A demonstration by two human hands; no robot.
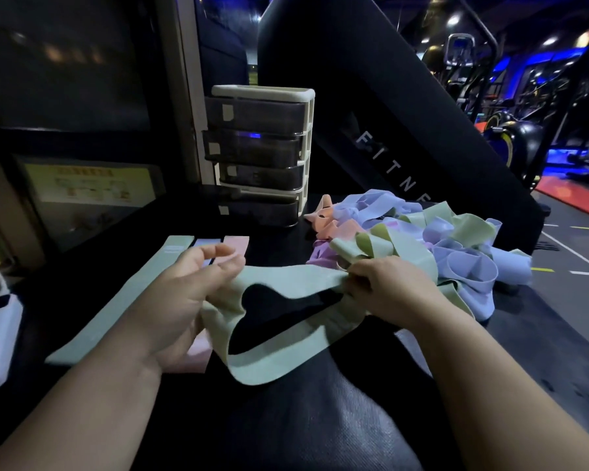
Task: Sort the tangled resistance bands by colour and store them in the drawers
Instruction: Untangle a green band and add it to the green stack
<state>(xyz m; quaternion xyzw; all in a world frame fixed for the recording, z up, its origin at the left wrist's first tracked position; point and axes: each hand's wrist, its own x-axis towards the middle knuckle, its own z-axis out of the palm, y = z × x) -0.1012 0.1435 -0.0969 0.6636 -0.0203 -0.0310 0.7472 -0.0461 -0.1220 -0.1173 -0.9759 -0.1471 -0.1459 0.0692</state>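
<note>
I grip the green loop band (286, 283) at both ends, left hand (191, 290) and right hand (385, 290) apart. Stretching it should free it from the tangled pile (449, 239) beside the drawer unit (262, 154).

The left hand (184, 300) and right hand (385, 290) hold a green band (286, 362) stretched between them. The tangled pile (456, 239) touches the right hand. The drawers (262, 154) stand behind.

single head view — forward and down, close over the hands (276, 294)
</note>
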